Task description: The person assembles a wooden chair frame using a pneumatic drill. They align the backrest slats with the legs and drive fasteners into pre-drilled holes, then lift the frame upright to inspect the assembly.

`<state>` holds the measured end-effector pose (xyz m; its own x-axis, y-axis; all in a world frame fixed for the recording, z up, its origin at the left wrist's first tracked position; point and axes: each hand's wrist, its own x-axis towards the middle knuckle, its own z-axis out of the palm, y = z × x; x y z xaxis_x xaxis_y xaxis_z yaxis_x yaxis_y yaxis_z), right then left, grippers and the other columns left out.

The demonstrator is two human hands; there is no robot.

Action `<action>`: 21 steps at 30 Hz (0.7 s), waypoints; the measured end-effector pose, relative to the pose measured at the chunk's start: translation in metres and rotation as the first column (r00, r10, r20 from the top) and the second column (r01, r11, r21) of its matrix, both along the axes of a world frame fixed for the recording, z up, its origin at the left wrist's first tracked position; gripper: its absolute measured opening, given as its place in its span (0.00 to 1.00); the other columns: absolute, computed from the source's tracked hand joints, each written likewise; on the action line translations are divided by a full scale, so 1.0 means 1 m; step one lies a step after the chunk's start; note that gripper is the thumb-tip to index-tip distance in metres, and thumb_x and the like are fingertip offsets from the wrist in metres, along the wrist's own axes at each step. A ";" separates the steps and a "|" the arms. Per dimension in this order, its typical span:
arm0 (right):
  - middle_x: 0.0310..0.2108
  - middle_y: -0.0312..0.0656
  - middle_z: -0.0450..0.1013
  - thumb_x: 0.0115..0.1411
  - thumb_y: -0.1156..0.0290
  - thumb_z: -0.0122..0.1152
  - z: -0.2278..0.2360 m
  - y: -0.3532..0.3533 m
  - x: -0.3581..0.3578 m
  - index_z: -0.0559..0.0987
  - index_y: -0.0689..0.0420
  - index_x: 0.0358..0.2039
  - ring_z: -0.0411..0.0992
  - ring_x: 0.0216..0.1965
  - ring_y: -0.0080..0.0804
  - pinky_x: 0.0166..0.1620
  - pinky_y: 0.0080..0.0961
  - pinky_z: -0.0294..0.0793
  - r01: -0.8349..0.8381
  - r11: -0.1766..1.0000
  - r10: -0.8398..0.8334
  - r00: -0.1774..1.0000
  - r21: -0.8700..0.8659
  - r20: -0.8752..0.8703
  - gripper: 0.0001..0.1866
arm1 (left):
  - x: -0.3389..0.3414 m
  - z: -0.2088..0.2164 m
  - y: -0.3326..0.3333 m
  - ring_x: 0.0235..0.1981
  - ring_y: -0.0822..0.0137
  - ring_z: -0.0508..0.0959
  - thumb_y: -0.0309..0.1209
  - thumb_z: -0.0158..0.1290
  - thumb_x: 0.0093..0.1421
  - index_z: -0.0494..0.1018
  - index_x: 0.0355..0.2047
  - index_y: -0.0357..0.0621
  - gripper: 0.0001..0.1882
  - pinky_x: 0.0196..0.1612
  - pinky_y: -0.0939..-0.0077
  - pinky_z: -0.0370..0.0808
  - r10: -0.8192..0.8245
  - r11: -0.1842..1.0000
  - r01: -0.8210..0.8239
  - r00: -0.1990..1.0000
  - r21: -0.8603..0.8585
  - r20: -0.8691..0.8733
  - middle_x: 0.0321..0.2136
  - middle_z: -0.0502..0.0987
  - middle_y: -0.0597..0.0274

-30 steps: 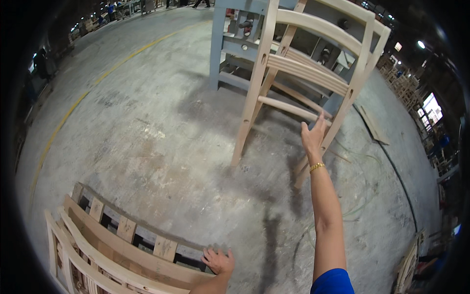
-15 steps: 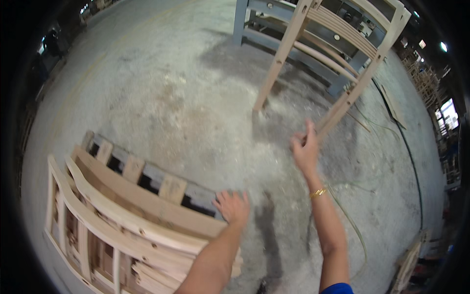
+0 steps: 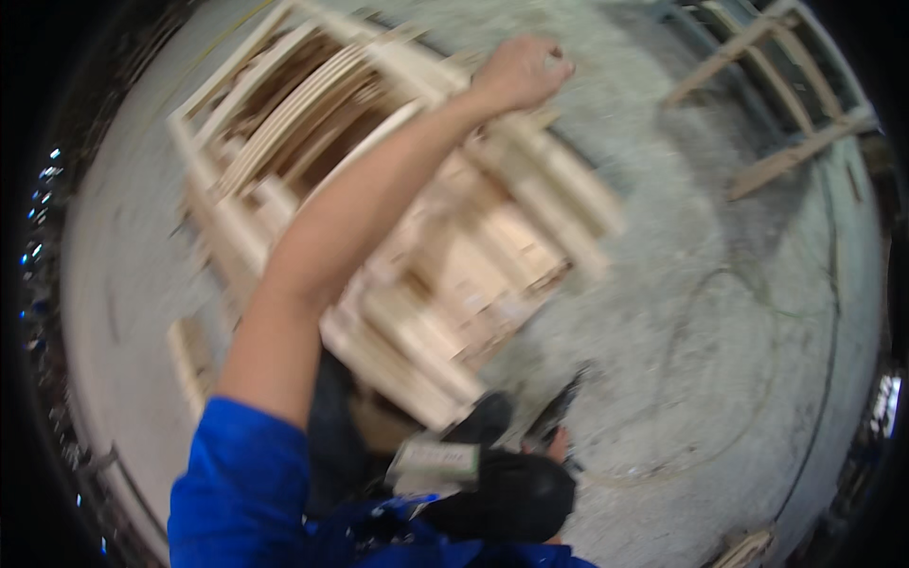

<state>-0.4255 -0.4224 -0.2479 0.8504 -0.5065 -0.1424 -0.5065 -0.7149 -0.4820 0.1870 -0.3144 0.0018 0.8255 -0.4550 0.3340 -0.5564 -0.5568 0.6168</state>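
Observation:
My left arm reaches across a pale wooden chair frame [image 3: 331,76] that lies over a stack of wooden parts [image 3: 492,237]. My left hand [image 3: 523,74] is at the frame's far right end, with its fingers curled closed. What they hold, if anything, is blurred. Beside my dark-clad knee, only part of my right hand [image 3: 559,445] shows, wrapped round a dark, narrow hand tool [image 3: 561,402]. The tool points up and away over the floor, its exact kind unclear. A white and green box [image 3: 436,459] is by my lap.
Another wooden frame [image 3: 800,156] leans at the far right against a grey-blue stand. A thin pale hose [image 3: 729,435] curves over the concrete floor. A short piece of wood [image 3: 189,360] lies left of the stack.
My view has swung down and left, bringing the stack to the middle. The left hand, spread before, is now curled. My right hand has left the standing frame and drawn back beside my knee.

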 end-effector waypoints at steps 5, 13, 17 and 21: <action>0.61 0.55 0.61 0.40 0.67 0.72 -0.012 0.021 0.023 0.52 0.56 0.68 0.59 0.63 0.55 0.62 0.53 0.56 -0.031 0.974 0.100 0.948 0.225 -0.301 0.56 | -0.084 0.037 0.276 0.53 0.42 0.72 0.41 0.54 0.61 0.75 0.46 0.35 0.21 0.57 0.52 0.66 0.100 0.885 -0.283 0.891 0.371 0.442 0.49 0.75 0.45; 0.54 0.51 0.68 0.47 0.72 0.67 0.023 -0.002 0.072 0.52 0.49 0.70 0.69 0.52 0.47 0.54 0.46 0.65 -0.272 0.941 0.274 0.962 -0.202 -0.022 0.51 | -0.308 -0.054 0.298 0.61 0.42 0.62 0.37 0.58 0.56 0.67 0.56 0.41 0.29 0.64 0.47 0.56 0.258 0.914 -0.216 0.963 0.344 -0.080 0.59 0.65 0.45; 0.53 0.50 0.68 0.47 0.73 0.67 0.060 0.046 0.093 0.54 0.50 0.69 0.70 0.49 0.44 0.51 0.43 0.67 -0.125 0.978 0.116 0.991 0.167 0.060 0.50 | -0.360 -0.041 0.295 0.49 0.55 0.75 0.36 0.59 0.56 0.75 0.48 0.46 0.20 0.55 0.63 0.70 -0.313 0.911 0.411 0.751 0.040 -0.581 0.49 0.76 0.53; 0.52 0.49 0.69 0.47 0.74 0.67 0.118 0.066 0.122 0.55 0.51 0.68 0.71 0.47 0.41 0.48 0.39 0.70 -0.106 0.936 0.060 0.988 0.337 0.144 0.48 | -0.296 -0.052 0.333 0.44 0.64 0.77 0.42 0.53 0.64 0.72 0.49 0.35 0.22 0.46 0.68 0.75 0.387 0.585 -0.743 0.608 -0.325 -0.694 0.40 0.78 0.56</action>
